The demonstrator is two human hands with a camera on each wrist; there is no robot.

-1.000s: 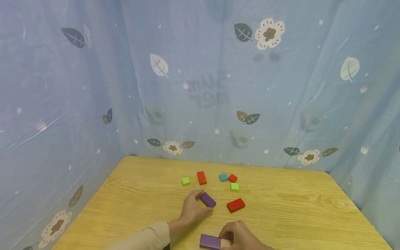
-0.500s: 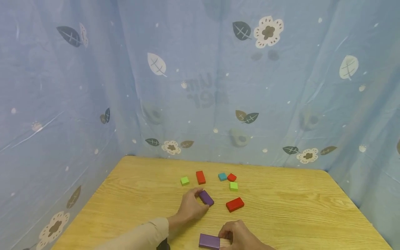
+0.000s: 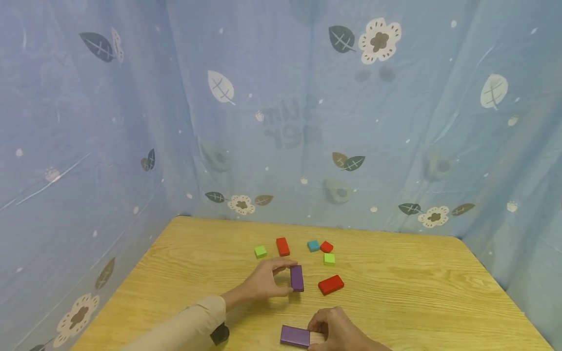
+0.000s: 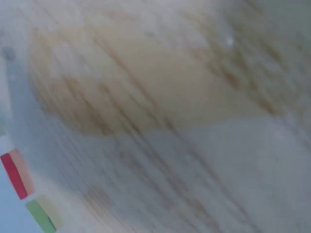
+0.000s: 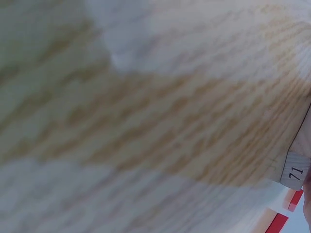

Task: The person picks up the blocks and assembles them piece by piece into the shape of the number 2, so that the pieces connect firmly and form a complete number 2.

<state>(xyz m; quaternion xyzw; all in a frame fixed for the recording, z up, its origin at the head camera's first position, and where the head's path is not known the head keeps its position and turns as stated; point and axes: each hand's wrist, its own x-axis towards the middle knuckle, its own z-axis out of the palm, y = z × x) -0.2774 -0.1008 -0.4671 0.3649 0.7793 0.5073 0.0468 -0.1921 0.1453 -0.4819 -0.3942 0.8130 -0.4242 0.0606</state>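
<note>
In the head view my left hand [image 3: 266, 280] pinches a small purple block [image 3: 296, 278] between thumb and fingertips, its long side pointing away from me. My right hand [image 3: 340, 333], at the bottom edge, has its fingers curled round a light wooden block [image 3: 317, 337]. A second purple block [image 3: 295, 336] lies end to end against it on the left. The right wrist view catches a pale block [image 5: 295, 170] marked "71" at its right edge, beside a sliver of the hand. The left wrist view shows mostly tabletop and no hand.
A red block [image 3: 331, 284] lies right of the left hand. Farther back are another red block [image 3: 283, 246], green blocks [image 3: 260, 251] [image 3: 329, 259], a blue block [image 3: 313, 245] and a small red piece [image 3: 326, 247]. A patterned curtain [image 3: 272, 122] borders the wooden table [image 3: 417, 292].
The left hand has turned the purple block from a slant to nearly straight away from me and shifted it slightly right. The right hand and its blocks have stayed put.
</note>
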